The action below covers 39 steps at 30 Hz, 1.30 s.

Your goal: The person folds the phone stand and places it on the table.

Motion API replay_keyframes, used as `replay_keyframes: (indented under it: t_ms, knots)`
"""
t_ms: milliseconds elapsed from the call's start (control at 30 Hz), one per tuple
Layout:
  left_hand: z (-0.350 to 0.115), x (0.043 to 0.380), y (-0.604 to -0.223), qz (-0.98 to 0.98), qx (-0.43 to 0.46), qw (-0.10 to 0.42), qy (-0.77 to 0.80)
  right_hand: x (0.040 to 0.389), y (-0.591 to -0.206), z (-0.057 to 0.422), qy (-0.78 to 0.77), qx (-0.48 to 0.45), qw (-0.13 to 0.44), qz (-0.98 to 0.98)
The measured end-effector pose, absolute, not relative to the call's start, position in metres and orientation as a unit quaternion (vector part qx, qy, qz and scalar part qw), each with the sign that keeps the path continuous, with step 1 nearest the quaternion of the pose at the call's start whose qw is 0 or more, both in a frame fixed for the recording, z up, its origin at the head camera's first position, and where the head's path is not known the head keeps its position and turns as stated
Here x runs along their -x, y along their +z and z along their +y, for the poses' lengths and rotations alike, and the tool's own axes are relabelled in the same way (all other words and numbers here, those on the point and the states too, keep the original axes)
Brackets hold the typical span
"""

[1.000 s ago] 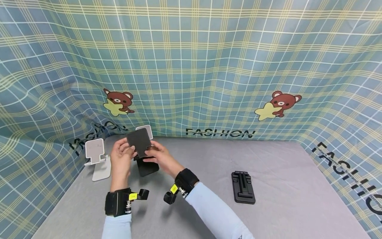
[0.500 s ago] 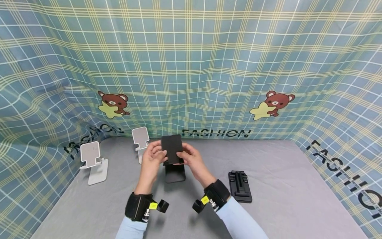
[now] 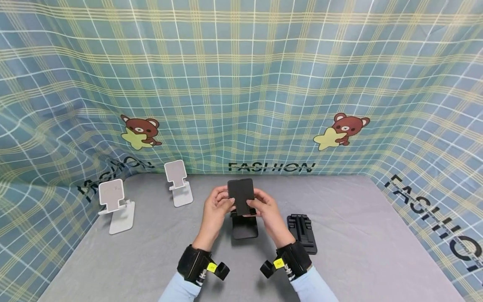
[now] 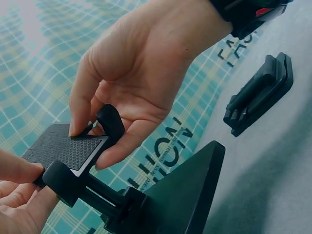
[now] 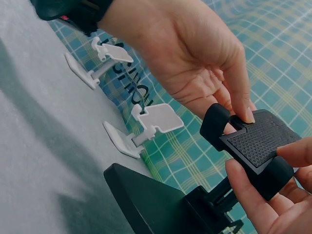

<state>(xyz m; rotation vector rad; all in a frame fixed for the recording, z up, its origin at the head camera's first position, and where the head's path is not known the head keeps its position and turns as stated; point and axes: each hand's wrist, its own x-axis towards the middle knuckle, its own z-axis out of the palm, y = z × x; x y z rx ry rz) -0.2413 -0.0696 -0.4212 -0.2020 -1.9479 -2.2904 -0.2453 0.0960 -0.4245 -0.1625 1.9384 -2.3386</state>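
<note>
Both hands hold an unfolded black phone stand (image 3: 240, 197) in the middle of the head view. My left hand (image 3: 216, 209) pinches the left edge of its backrest plate, thumb in front. On the opposite edge, my right hand (image 3: 267, 209) pinches the same plate between thumb and fingers. A textured pad (image 4: 66, 146) and two curved lips show on the plate in the left wrist view. Below the plate, a short arm leads to the flat base (image 5: 146, 200), which appears raised off the table. Fingers behind the plate are partly hidden.
Two white phone stands stand unfolded at the left, one nearer (image 3: 122, 216) and one farther back (image 3: 182, 193). A folded black phone stand (image 3: 303, 233) lies to the right of my right hand. Checked cloth (image 3: 241, 105) walls the grey table (image 3: 351, 251) at back and sides.
Both hands have carried the black phone stand rightward and nearer, from beside the white stands to the middle. The rear white stand has come into full view.
</note>
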Motion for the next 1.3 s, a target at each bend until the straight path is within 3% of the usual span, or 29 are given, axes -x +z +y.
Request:
replay_keyframes:
  t_ms: [367, 567, 733, 1000, 1133, 1300]
  knots:
    - [-0.073, 0.244, -0.424, -0.625, 0.091, 0.077, -0.772, 0.247, -0.418, 0.108, -0.777, 0.038, 0.033, 0.627]
    - [-0.088, 0.254, -0.433, -0.627, 0.032, 0.078, -0.774, 0.248, -0.409, 0.117, -0.791, 0.035, 0.014, 0.610]
    - [-0.092, 0.262, -0.450, -0.628, -0.005, -0.014, -0.778, 0.247, -0.405, 0.120, -0.794, 0.025, 0.004, 0.607]
    - [-0.077, 0.259, -0.468, -0.525, 0.073, -0.223, -0.818, 0.246, -0.405, 0.119, -0.796, 0.025, 0.005, 0.605]
    - [-0.069, 0.255, -0.467, -0.509, 0.117, -0.263, -0.811, 0.247, -0.407, 0.118, -0.791, 0.030, 0.009, 0.610]
    - [-0.065, 0.251, -0.467, -0.535, 0.118, -0.256, -0.796, 0.246, -0.407, 0.118, -0.791, 0.030, 0.012, 0.611]
